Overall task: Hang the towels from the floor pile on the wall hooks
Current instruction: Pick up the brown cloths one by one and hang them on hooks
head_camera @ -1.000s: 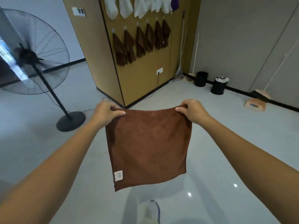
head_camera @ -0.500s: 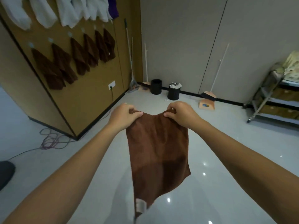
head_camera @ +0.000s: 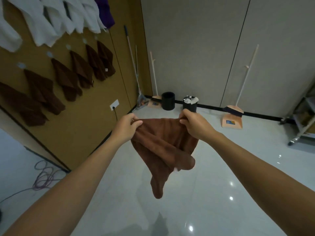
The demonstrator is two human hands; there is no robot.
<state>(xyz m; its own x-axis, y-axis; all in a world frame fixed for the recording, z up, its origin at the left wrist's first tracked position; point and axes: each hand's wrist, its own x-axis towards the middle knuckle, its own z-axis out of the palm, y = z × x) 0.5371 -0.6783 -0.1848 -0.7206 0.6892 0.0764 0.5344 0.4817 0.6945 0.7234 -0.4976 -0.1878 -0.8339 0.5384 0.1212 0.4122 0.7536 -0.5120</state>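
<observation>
A brown towel (head_camera: 163, 147) hangs bunched in folds in front of me above the floor. My left hand (head_camera: 127, 127) grips its upper left edge and my right hand (head_camera: 194, 125) grips its upper right edge. A small white label peeks out low on the towel. On the yellow-brown wall (head_camera: 81, 123) to my left, several brown towels (head_camera: 66, 77) hang from round white hooks (head_camera: 21, 65) in a lower row. Several white towels (head_camera: 42, 23) and a purple one (head_camera: 105, 12) hang in the row above. The floor pile is out of view.
A mop (head_camera: 134, 65) leans in the corner. Two black bins (head_camera: 168, 103) stand by the grey back wall, with a broom and dustpan set (head_camera: 232, 116) to their right. A metal cart (head_camera: 303, 120) stands at the far right. Cables (head_camera: 44, 176) lie on the floor at the left.
The view has swung right and nearer the wall; the fan is gone. The towel, first spread flat, now hangs bunched in folds, and my hands have drawn nearer each other than a second ago.
</observation>
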